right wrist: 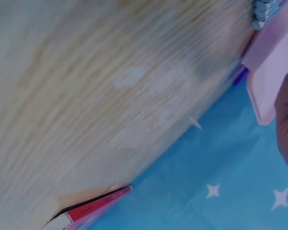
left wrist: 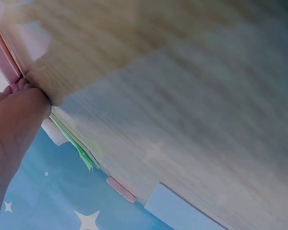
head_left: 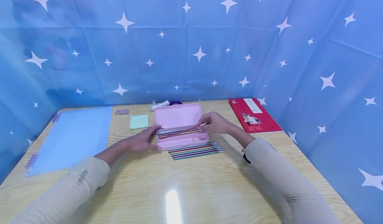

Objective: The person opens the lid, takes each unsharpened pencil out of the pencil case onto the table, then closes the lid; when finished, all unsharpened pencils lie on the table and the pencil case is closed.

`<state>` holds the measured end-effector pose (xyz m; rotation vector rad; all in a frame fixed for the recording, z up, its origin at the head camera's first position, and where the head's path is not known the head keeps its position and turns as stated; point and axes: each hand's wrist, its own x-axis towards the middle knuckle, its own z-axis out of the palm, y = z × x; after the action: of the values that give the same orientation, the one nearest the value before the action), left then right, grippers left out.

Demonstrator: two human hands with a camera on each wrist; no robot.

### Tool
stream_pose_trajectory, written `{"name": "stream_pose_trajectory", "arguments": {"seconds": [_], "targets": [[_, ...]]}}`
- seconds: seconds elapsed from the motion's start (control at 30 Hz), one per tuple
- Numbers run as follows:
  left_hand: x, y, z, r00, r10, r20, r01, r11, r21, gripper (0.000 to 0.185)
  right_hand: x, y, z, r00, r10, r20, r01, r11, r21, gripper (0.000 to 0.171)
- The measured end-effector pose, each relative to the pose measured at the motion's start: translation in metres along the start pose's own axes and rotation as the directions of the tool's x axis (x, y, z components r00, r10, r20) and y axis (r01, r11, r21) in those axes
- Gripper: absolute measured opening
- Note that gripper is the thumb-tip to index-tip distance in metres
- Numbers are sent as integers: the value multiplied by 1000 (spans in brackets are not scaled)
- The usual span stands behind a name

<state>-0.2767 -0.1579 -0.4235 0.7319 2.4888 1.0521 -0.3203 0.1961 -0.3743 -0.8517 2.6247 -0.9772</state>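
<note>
From the left wrist, the notes (left wrist: 74,141) showed side-on with their green leaves spread, a detail that the head view flattened into a pale square. From the right wrist, the bunched ends of the pencil row (right wrist: 261,13) and the edge of the book (right wrist: 98,207) showed, while the single pencil (head_left: 182,132) in the grip could be made out only from the head. On the worktop (head_left: 125,190), the paper (head_left: 74,137) lay along the left edge, with the eraser (head_left: 121,112) just beside its back right corner. Next came the notes, then the bottle (head_left: 160,105) and a purple object (head_left: 175,103) at the back edge, the latter partly hidden by the raised lid (head_left: 178,115) of the case (head_left: 183,141). The book lay at the back right corner, before the curtain (head_left: 299,57). The left hand (head_left: 140,141) held the case's left end, thumb and fingers set wide apart. The right hand (head_left: 216,122) pinched the pencil narrowly by its right end, over the case; the pencil slanted down leftward across the other pencils (head_left: 170,131) inside, whether touching them I cannot tell. The row lay just beside the case's front edge.
</note>
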Motion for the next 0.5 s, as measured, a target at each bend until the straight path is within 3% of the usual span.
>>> {"name": "stream_pose_trajectory", "arguments": {"seconds": [0.23,0.5], "targets": [[-1,2,0,1000,7,2,-7,1000,-6,104,-10,-12,-1,994,36,-101,-18,985,174,14],[-2,4,-1,1000,-4,3,4,1000,15,105,-30,-26,-3,974,40,-221,13,973,232,14]]}}
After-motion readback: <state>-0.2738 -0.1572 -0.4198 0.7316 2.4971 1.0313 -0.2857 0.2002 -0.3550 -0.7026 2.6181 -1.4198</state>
